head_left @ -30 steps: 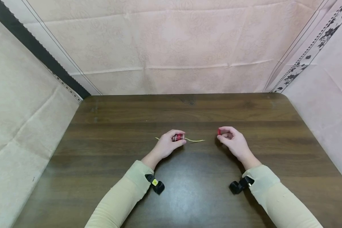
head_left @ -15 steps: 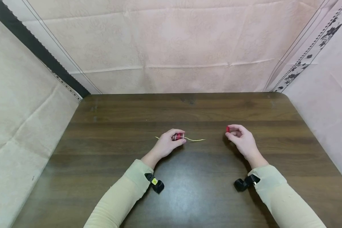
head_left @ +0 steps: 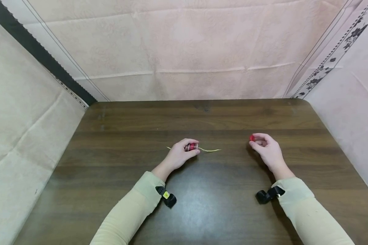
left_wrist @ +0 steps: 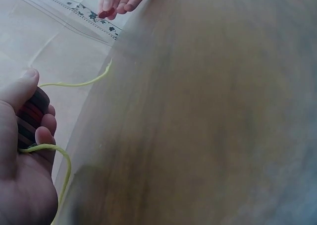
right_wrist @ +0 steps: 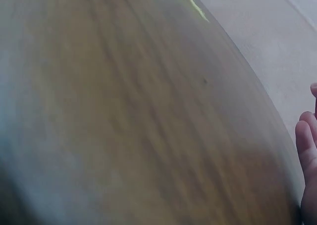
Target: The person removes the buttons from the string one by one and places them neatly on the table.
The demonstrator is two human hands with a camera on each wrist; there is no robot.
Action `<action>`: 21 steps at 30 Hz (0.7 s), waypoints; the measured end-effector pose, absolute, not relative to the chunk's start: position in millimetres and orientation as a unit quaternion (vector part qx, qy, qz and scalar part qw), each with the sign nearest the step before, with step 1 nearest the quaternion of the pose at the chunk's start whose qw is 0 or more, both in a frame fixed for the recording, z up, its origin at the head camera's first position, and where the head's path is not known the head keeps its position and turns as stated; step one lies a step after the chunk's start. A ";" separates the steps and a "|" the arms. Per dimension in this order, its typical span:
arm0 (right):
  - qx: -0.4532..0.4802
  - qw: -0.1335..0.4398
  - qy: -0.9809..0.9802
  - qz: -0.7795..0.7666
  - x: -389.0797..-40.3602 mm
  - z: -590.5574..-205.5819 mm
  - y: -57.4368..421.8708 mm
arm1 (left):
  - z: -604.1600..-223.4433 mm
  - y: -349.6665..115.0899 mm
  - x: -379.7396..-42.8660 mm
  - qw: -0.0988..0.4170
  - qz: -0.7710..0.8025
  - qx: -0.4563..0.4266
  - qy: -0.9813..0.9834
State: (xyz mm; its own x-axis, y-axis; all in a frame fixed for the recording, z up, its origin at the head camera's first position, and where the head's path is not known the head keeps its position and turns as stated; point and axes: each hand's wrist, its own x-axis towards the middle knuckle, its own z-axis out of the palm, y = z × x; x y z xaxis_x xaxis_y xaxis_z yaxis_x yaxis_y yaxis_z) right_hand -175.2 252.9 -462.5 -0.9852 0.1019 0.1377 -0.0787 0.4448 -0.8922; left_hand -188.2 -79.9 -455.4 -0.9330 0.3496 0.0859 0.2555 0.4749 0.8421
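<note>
Steadying the striped stack (head_left: 191, 147) looks like the work of your left hand (head_left: 181, 154), so hold it firmly but without squeezing. Your thumb and fingers are curled round it over the wooden surface (head_left: 227, 190), with red and dark bands showing between them. A yellow cord (head_left: 209, 150) comes out at both ends of the stack: one free end points toward your right, and in the left wrist view the other bends down past your palm. Leave both ends slack, since a hard tug on either could draw the cord through and let the stack come apart. Your right hand (head_left: 268, 151) pinches a small red piece (head_left: 252, 137) between thumb and fingers, well apart from the cord's free end. The pictures don't show whether that piece has a hole. A light pinch at its rim should serve you best, leaving its face uncovered. If you work it against the cord, square it to the tip and support the cord close behind, because a long limp end will likely bend away. Carry the piece low, as something this small may slip and roll.
</note>
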 end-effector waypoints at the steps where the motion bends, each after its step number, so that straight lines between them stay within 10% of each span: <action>1: -0.008 0.086 -0.846 0.526 -175.4 -462.4 253.9 | -455.7 -79.9 -188.3 0.049 0.481 0.176 0.858; 21: -0.047 0.088 -0.903 0.418 -178.8 -463.7 275.7 | -457.8 -81.1 -187.8 0.046 0.481 0.175 0.858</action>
